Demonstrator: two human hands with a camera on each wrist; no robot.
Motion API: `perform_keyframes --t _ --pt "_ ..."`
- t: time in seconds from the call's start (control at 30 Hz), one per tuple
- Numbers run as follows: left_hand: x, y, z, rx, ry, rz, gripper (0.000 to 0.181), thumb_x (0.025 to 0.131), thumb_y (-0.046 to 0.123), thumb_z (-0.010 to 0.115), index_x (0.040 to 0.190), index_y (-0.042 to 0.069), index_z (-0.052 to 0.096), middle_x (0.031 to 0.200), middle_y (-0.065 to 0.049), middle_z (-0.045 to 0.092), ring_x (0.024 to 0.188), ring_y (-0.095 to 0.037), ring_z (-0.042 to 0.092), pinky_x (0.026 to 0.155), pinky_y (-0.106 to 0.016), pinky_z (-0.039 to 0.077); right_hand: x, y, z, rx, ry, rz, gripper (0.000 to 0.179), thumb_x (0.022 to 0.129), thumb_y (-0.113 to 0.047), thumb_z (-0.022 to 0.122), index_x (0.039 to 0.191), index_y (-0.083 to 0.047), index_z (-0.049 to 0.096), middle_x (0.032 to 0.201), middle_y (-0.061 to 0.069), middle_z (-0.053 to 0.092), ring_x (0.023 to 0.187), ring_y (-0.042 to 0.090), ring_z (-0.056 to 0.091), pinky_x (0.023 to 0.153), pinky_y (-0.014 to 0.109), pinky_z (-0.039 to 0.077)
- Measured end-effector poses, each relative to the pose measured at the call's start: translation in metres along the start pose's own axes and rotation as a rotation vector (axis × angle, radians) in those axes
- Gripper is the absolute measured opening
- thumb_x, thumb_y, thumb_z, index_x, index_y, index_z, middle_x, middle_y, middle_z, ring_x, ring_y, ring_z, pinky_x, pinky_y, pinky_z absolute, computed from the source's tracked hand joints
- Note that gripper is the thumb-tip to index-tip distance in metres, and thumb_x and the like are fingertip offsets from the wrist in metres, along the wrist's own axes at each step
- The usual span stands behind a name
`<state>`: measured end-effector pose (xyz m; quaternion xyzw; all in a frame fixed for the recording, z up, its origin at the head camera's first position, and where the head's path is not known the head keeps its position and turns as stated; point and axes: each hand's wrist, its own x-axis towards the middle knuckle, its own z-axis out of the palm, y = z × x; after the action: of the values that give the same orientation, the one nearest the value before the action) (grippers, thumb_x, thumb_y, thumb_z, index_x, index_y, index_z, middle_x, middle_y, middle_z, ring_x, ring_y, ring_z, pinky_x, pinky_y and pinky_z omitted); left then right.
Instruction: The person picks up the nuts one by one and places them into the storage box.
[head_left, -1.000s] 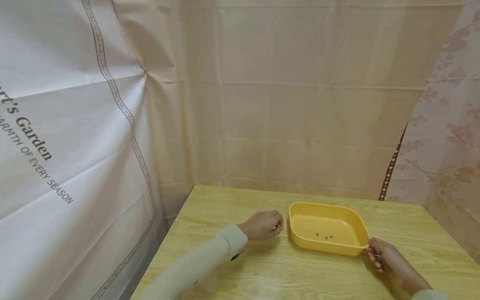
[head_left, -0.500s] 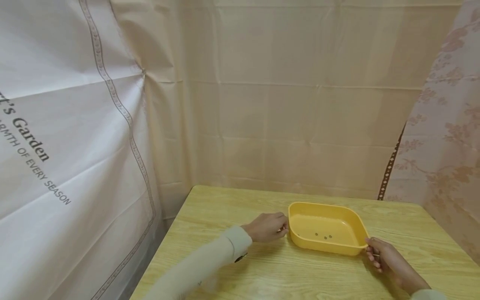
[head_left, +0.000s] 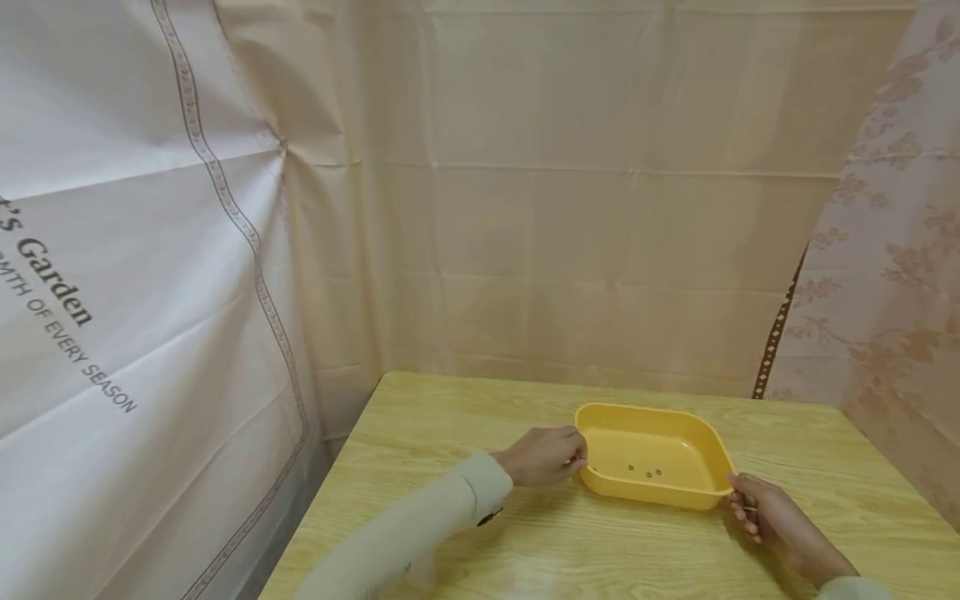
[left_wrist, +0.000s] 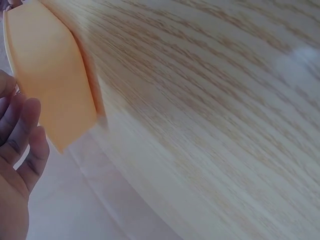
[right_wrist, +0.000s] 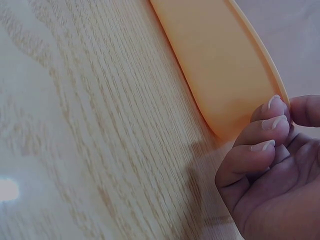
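Observation:
A shallow yellow plastic tray (head_left: 652,493) with rounded corners stands on the wooden table. Several tiny ring-like pieces (head_left: 649,474) lie on its floor, too small to tell their kind. My left hand (head_left: 542,456) is at the tray's left rim, thumb and forefinger pinching the edge; in the left wrist view its other fingers (left_wrist: 31,111) curl beside the outer wall. At the near right corner, my right hand (head_left: 776,517) pinches the rim, with thumb over the edge and curled fingers (right_wrist: 260,155) outside, as the right wrist view shows.
The light wood-grain table (head_left: 465,408) ends at a beige hanging cloth (head_left: 525,208) behind it. A white printed cloth (head_left: 150,292) hangs at the left and a floral one (head_left: 892,275) at the right.
My left hand has moved right, from just beside the tray to its left rim. My right hand has kept its grip on the corner, and the tray stays about where it was.

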<state>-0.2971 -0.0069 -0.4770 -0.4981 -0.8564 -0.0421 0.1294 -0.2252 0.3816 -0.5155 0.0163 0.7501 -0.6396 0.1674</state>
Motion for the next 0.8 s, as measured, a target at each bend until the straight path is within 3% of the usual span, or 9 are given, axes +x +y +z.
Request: perform_keyframes --t 0.4,0.8 --pt "0.0049 0.0011 0.0015 0.021 -0.023 0.01 0.015 0.107 0.027 0.057 0.106 0.018 0.069 0.1 0.009 0.062 0.079 0.004 0.05 0.066 -0.007 0.04 -0.0002 -0.0002 -0.0003 0.011 -0.024 -0.008 0.035 0.113 -0.036 0.036 0.09 -0.014 0.05 0.076 -0.004 0.051 0.059 0.008 0.046 0.052 0.023 0.043" --pt "0.0059 -0.0007 0.004 0.039 0.015 0.04 0.014 0.107 0.025 0.058 0.102 0.02 0.071 0.096 0.01 0.064 0.077 0.003 0.052 0.066 -0.007 0.04 0.0005 -0.0001 -0.0022 0.003 -0.025 -0.009 0.036 0.112 -0.038 0.037 0.09 -0.014 0.05 0.077 -0.005 0.05 0.059 0.008 0.046 0.053 0.024 0.043"
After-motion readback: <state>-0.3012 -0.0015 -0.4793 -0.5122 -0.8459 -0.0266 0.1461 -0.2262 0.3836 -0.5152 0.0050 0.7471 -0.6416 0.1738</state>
